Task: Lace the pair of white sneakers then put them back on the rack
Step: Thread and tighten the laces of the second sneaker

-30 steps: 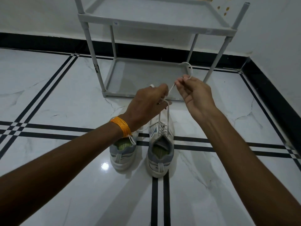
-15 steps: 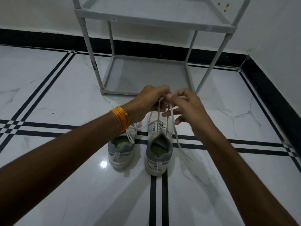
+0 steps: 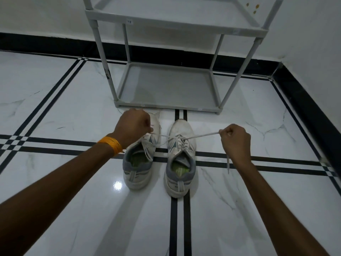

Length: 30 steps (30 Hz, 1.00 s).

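Two white sneakers stand side by side on the floor (image 3: pixel 55 111), heels near, toes toward the rack (image 3: pixel 166 85), which stands just beyond them against the wall. The left hand (image 3: pixel 133 126) is closed on one end of the lace (image 3: pixel 203 135) above the left sneaker (image 3: pixel 140 163); an orange band (image 3: pixel 110 145) circles that wrist. The right hand (image 3: pixel 235 140) is closed on the other end, out to the right of the right sneaker (image 3: pixel 180 163). The hands are well apart, and the lace runs taut between them across the right sneaker's eyelets. A loose tip hangs below the right hand. Both rack shelves are bare.
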Each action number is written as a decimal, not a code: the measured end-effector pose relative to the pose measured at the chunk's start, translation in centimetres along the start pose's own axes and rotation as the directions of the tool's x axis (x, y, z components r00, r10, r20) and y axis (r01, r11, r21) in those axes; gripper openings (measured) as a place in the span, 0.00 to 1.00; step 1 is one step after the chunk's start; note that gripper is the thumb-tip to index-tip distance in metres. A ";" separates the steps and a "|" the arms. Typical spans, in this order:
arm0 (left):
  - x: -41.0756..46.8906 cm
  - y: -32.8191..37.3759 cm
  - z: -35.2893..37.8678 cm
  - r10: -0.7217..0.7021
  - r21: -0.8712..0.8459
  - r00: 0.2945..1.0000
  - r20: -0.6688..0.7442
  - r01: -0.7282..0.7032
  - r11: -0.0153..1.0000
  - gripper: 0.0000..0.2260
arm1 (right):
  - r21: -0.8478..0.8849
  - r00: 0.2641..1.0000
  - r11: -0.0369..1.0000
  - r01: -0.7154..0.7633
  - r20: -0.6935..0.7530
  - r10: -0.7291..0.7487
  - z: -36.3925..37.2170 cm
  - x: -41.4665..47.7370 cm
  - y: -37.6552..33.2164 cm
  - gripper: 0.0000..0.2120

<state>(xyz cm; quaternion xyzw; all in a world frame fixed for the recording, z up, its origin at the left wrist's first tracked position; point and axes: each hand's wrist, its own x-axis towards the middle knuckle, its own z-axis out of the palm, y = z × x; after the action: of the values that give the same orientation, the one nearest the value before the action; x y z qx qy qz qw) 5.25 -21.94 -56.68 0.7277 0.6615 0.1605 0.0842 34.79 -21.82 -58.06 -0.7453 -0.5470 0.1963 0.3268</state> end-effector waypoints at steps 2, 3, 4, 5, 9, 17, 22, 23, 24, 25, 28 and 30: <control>-0.7 0.1 1.1 0.032 0.122 0.999 0.036 -0.036 0.992 0.09 | -0.083 1.000 0.996 0.027 0.015 -0.026 0.9 -0.4 0.7 0.09; -0.9 0.5 1.5 0.054 0.186 0.997 0.048 -0.062 0.981 0.10 | -0.120 0.998 0.992 0.048 0.051 -0.043 1.3 -0.6 0.8 0.09; -1.0 1.1 1.7 0.075 0.253 0.996 0.048 -0.085 0.964 0.10 | -0.158 0.993 0.985 0.072 0.104 -0.055 1.7 -0.7 0.8 0.09; -1.1 1.9 1.8 0.092 0.310 0.995 0.032 -0.098 0.946 0.10 | -0.198 0.985 0.975 0.097 0.162 -0.065 2.1 -0.9 0.7 0.09; -0.8 4.8 2.9 0.127 0.294 0.990 0.058 -0.139 0.946 0.09 | -0.265 0.923 0.925 0.273 0.344 -0.174 3.2 -1.6 -0.1 0.14; -2.0 5.1 6.9 0.021 -0.228 0.967 0.253 0.039 0.973 0.07 | -0.259 0.812 0.880 0.398 0.546 -0.206 5.1 -2.6 -0.7 0.10; -2.2 4.5 6.8 0.020 -0.281 0.982 0.186 0.034 0.959 0.03 | -0.119 0.863 0.944 0.308 0.453 -0.224 5.1 -2.6 -0.4 0.05; -2.1 4.3 6.6 0.021 -0.283 0.984 0.178 0.031 0.959 0.03 | -0.058 0.879 0.963 0.264 0.426 -0.216 5.0 -2.7 -0.4 0.06; -2.0 4.1 6.4 0.029 -0.267 0.985 0.170 0.018 0.964 0.03 | 0.002 0.895 0.977 0.214 0.399 -0.197 4.7 -2.9 -0.4 0.07; -1.9 3.9 6.3 0.039 -0.226 0.986 0.164 -0.002 0.974 0.03 | 0.053 0.912 0.986 0.157 0.375 -0.166 4.4 -3.1 -0.4 0.07; -1.4 3.0 5.4 0.054 -0.069 0.986 0.156 -0.044 0.997 0.03 | 0.160 0.952 0.986 -0.035 0.307 -0.016 3.6 -2.9 0.4 0.12; -1.1 2.6 4.7 0.061 -0.005 0.978 0.198 -0.061 0.998 0.04 | 0.262 0.950 0.950 -0.169 0.299 0.087 3.2 -2.8 1.0 0.14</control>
<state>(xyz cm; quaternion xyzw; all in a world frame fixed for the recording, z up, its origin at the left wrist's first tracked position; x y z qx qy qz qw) 9.23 -22.92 -60.31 0.7601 0.6272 0.0896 0.1443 32.49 -23.77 -61.26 -0.6888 -0.5042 0.3986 0.3353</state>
